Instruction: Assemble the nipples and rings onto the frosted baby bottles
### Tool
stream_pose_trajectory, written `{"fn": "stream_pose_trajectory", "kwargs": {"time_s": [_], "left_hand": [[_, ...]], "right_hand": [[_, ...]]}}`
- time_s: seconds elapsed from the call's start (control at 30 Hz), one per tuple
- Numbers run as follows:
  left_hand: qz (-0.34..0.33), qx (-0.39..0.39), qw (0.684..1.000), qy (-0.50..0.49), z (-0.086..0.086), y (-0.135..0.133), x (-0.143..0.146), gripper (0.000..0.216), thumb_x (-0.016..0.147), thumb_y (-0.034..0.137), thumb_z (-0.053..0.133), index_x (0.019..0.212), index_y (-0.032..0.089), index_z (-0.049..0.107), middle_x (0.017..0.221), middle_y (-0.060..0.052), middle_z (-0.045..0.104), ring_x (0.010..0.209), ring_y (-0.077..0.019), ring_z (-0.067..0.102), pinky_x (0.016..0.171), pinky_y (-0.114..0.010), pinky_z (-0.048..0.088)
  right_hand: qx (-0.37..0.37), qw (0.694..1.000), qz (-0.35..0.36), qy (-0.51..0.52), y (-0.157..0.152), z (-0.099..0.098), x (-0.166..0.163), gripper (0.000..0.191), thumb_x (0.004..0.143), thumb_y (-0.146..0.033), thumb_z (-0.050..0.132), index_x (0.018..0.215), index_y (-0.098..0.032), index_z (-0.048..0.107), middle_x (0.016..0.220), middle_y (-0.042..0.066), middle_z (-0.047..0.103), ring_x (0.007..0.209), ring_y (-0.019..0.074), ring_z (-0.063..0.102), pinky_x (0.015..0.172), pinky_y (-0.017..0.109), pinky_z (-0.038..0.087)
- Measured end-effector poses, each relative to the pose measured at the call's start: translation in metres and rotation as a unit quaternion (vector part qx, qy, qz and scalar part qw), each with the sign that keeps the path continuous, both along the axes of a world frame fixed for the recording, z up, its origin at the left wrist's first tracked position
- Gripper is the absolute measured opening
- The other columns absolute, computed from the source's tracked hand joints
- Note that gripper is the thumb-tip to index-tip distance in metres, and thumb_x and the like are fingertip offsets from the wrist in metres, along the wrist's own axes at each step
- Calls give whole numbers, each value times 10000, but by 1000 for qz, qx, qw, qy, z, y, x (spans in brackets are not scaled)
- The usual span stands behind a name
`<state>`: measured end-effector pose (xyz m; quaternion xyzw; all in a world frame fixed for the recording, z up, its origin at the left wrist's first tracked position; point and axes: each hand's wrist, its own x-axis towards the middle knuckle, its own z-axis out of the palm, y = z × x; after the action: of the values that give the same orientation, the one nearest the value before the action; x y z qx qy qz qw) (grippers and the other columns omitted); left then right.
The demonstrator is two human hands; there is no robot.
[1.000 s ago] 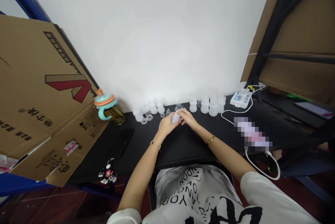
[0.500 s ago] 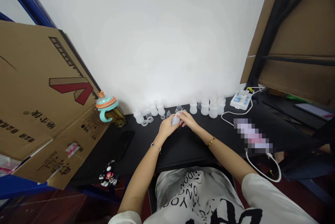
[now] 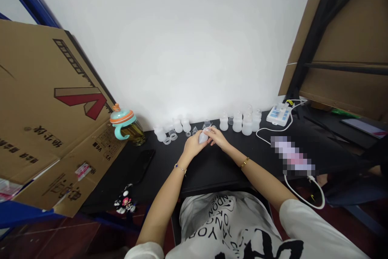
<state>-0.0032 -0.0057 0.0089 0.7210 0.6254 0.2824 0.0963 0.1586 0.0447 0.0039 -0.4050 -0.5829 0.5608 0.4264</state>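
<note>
Small white bottle (image 3: 203, 137) sits between both hands, low over the black worktop (image 3: 212, 166), centre, near the wall. Left hand (image 3: 193, 146) wraps its body, grip clenched on it. Right hand (image 3: 218, 137) has fingertips pinched at the bottle's top end; whether it holds a separate cap there is too small to tell. Left of the hands: loose row of white bottles (image 3: 169, 127) with a few clear rings (image 3: 167, 140) beside them. Right: tighter group of upright bottles (image 3: 242, 121). Teal and orange sippy cup (image 3: 125, 123) further left, touching a big cardboard sheet (image 3: 45, 117). Black phone (image 3: 144, 161) flat near the left forearm. White power strip (image 3: 279, 114) with cable at far right.
</note>
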Motion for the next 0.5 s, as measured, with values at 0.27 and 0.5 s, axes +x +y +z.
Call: {"fn": "stream_pose_trajectory", "kwargs": {"time_s": [0.27,0.5], "left_hand": [[-1,5,1000,-4,1,0,0,595,908,523,708,1417,234,606,1228,-101,764,1114,-297,731,887,-324,525],[0,4,1000,0,0,0,0,592,909,504,711,1421,229,602,1242,-104,761,1130,-300,725,888,-325,524]], "right_hand": [[5,1000,6,-3,1,1,1,170,999,-298,676,1118,-182,638,877,16,694,575,103,688,386,145,474],[5,1000,13,-5,0,3,1,135,1024,-257,635,1123,-166,633,879,12,685,563,96,686,376,143,472]]}}
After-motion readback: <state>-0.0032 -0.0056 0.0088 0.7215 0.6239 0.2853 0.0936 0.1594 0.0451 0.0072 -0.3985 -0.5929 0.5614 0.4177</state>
